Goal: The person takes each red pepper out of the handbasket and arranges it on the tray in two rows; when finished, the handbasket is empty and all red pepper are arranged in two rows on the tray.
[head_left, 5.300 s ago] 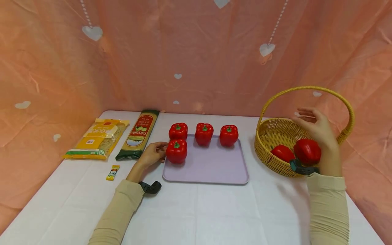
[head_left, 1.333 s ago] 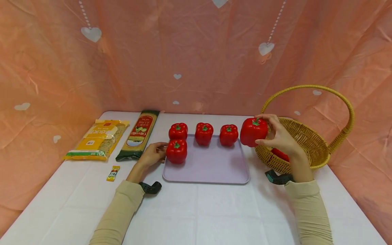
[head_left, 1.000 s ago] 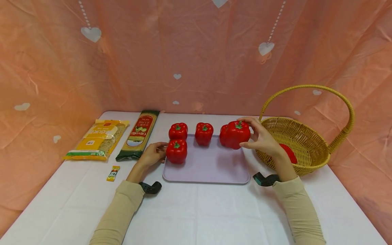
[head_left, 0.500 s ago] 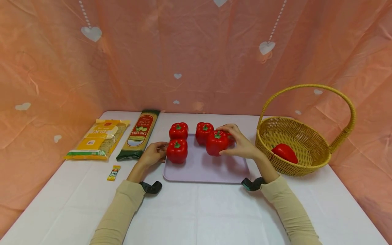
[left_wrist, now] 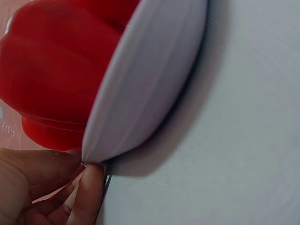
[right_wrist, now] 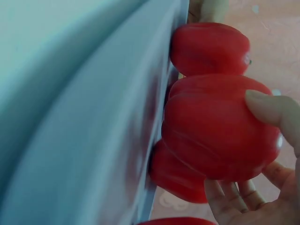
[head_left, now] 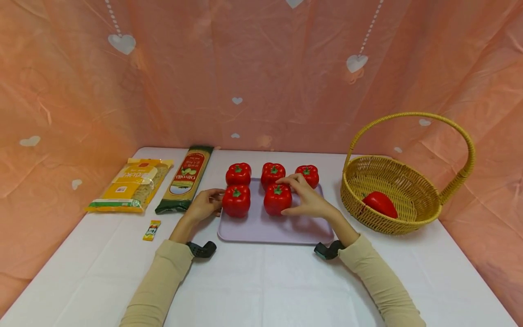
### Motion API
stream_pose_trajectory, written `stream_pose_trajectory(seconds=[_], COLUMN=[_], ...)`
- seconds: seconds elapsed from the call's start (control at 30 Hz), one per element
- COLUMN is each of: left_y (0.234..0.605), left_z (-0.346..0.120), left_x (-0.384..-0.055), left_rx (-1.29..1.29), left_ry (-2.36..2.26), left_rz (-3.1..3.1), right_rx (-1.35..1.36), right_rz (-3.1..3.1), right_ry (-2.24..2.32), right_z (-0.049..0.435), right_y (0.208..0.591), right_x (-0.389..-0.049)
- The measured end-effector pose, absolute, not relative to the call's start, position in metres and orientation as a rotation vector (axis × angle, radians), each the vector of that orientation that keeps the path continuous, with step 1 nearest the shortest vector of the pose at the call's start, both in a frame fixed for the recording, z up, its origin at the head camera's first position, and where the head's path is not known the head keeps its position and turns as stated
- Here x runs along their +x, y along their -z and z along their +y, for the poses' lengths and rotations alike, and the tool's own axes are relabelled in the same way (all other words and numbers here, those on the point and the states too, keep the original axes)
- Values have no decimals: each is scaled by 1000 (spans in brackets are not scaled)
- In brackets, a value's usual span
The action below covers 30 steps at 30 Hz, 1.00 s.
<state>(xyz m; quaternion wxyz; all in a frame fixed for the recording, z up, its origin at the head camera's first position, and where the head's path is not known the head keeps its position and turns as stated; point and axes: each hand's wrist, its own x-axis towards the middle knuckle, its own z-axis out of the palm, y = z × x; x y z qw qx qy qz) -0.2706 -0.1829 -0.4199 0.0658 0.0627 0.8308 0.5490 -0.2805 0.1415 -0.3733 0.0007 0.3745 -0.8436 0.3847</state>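
Observation:
My right hand (head_left: 307, 200) holds a red bell pepper (head_left: 276, 200) with a green stem, low over the middle of the lilac tray (head_left: 261, 230). In the right wrist view, the thumb lies on one side of this pepper (right_wrist: 215, 124) and the fingers on the other. At the tray's left edge, my left hand (head_left: 202, 206) pinches the rim; the left wrist view shows thumb and fingertip at the tray edge (left_wrist: 140, 79). Beside it stands another pepper (head_left: 236, 202). Three more, a left pepper (head_left: 239, 174), a middle pepper (head_left: 269, 172) and a right pepper (head_left: 309, 175), line the back.
A yellow wicker basket (head_left: 355, 206) with a tall handle stands at the right, one red pepper (head_left: 381, 204) lying inside. To the left lie a yellow food bag (head_left: 132, 184), a green-ended Olivoilà pack (head_left: 186, 179) and a small sachet (head_left: 151, 230). A pink curtain hangs behind.
My right hand took a pepper from the basket, carried it left over the tray and lowered it beside the front left pepper. My left hand has stayed at the tray's edge.

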Motion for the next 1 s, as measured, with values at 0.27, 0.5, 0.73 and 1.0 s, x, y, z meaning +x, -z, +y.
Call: stream_pose_trajectory(seconds=[0.27,0.5,0.73,1.0], left_y=[421,421,420,421], left_z=[-183,-184,-184,-184], left_x=[-271,-272,-272,-272], left_rx=[173,182,186,177], left_ry=[-1648,-1651,-1660,-1654], left_rz=[2508,2506,2491,2503], right_rx=[1161,1127,1124,1140], right_rz=[-2670,-2676,-2684,-2678], right_ry=[-1167,-1145,-1150,-1161], right_z=[133,131,130,130], right_y=[380,382,381,381], right_x=[-279,-280,-281,-280])
